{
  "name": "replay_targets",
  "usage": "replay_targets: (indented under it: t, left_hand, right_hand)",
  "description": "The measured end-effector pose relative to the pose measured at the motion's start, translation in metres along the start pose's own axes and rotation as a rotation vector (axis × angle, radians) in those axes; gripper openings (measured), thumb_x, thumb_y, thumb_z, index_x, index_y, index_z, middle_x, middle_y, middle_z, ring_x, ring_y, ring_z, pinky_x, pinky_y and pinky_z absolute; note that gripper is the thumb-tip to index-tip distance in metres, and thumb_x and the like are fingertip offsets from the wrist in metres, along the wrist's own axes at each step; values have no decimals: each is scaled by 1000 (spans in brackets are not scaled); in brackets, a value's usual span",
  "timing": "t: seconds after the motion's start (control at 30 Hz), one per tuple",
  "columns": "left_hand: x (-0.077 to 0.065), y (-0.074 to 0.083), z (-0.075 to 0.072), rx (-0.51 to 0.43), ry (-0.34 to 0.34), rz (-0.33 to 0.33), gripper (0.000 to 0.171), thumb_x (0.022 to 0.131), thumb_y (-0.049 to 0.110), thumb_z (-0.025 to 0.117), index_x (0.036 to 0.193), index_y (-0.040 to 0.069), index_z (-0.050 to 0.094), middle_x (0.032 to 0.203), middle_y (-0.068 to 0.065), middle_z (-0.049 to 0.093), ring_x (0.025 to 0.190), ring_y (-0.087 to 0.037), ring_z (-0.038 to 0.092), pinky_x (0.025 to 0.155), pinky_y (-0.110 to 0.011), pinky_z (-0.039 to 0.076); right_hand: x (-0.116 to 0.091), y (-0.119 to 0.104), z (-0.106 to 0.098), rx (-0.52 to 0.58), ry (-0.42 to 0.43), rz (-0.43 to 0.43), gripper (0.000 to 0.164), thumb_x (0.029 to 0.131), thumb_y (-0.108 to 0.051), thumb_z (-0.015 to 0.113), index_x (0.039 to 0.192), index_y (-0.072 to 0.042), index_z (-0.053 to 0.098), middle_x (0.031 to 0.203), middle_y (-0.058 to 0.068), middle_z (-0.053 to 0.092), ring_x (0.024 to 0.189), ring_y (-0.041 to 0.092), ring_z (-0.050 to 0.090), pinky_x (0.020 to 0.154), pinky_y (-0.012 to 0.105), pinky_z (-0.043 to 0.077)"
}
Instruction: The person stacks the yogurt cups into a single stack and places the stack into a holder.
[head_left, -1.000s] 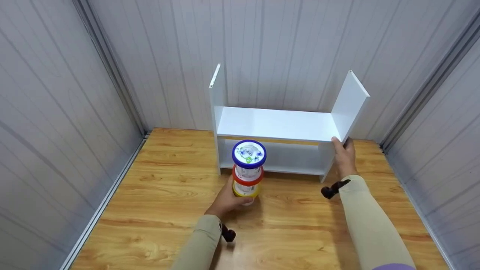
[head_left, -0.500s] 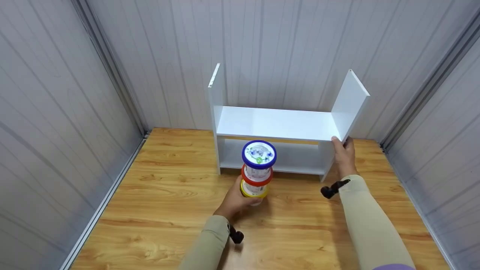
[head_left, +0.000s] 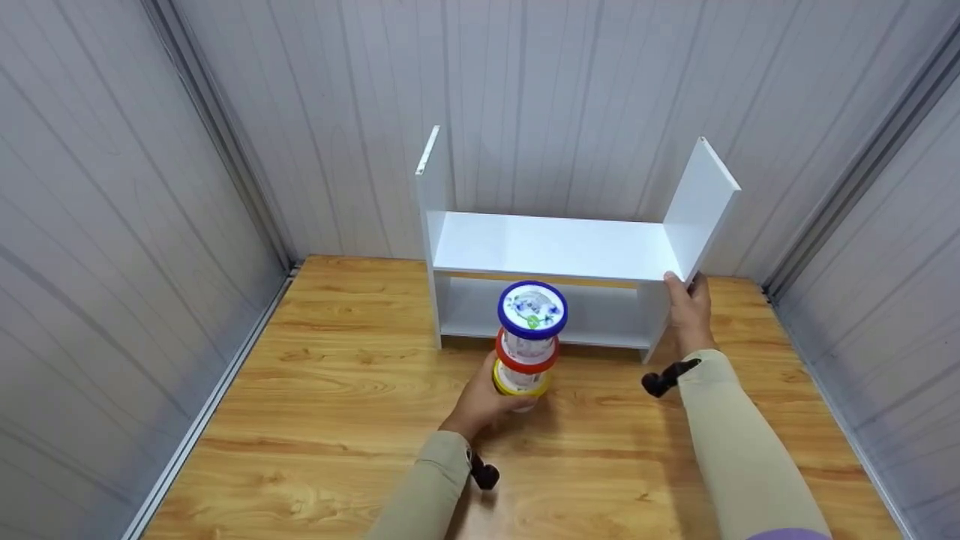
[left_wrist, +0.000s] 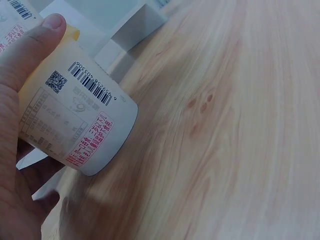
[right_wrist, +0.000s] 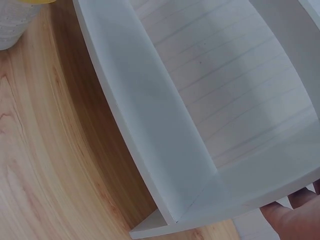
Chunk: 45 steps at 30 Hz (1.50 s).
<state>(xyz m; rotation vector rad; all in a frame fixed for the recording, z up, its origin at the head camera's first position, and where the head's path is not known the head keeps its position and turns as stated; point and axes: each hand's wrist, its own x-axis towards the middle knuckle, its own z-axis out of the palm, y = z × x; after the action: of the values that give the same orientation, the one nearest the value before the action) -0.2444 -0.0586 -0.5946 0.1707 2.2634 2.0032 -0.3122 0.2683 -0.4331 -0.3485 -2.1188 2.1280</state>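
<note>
My left hand [head_left: 484, 397] holds a stack of three white tubs in front of the shelf. A blue-lidded tub [head_left: 531, 309] tops it, a red-lidded tub [head_left: 528, 354] is in the middle, and a yellow-lidded tub [left_wrist: 80, 110] with a barcode is lowest. Thumb and fingers curl round this lowest tub. Whether its base touches the table cannot be told. At the right, my right hand [head_left: 688, 315] grips the side panel of a white two-tier shelf [head_left: 555, 244], thumb at the upper board's front corner. Some of its fingers are hidden behind the panel.
The shelf stands on a wood-patterned table [head_left: 315, 405] near the panelled back wall [head_left: 360, 112]. Its lower board [head_left: 600, 319] lies just beyond the tubs. Side walls border the table left and right. A dark wrist-worn device [head_left: 660, 382] sticks out from each sleeve.
My left hand has moved the tub stack to the right along the front of the shelf. The right hand stays on the side panel.
</note>
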Motion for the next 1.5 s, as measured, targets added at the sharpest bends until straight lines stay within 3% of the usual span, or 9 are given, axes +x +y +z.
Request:
replay_targets:
  t: [0.37, 0.57, 0.73, 1.3, 1.5]
  left_hand:
    - [1, -1, 15, 39, -18, 29, 98, 64, 31, 98, 144, 38, 42, 131, 12, 59, 121, -18, 56, 113, -51, 39]
    - [0, 2, 19, 83, -24, 48, 97, 65, 30, 97, 146, 35, 42, 129, 12, 60, 118, -15, 58, 111, -46, 42]
    - [0, 3, 20, 56, -33, 30, 101, 65, 32, 97, 147, 39, 39, 131, 14, 59, 121, -16, 57, 112, -49, 40]
    - [5, -1, 19, 19, -42, 87, 98, 65, 27, 97, 145, 45, 43, 131, 15, 59, 121, -15, 57, 112, -49, 40]
    - [6, 0, 18, 49, -48, 121, 96, 65, 24, 97, 144, 44, 44, 130, 15, 60, 119, -13, 58, 110, -46, 42]
  right_hand:
    - [18, 19, -5, -25, 13, -7, 79, 103, -44, 50, 164, -21, 5, 170, 5, 9, 153, 23, 15, 124, 43, 13]
    - [3, 8, 0, 11, 12, -27, 74, 103, -36, 50, 163, -17, 11, 168, 8, 16, 151, 24, 19, 124, 41, 15]
    - [-7, -3, 4, 9, 2, -1, 76, 104, -37, 49, 164, -17, 7, 170, 8, 10, 153, 24, 14, 125, 42, 12]
    - [-10, -2, 8, -17, 1, -6, 76, 103, -39, 48, 164, -19, 6, 169, 8, 11, 153, 26, 15, 124, 45, 13]
    - [-9, -1, 9, -17, 9, -29, 76, 102, -37, 48, 163, -17, 7, 169, 9, 13, 152, 25, 17, 124, 43, 14]
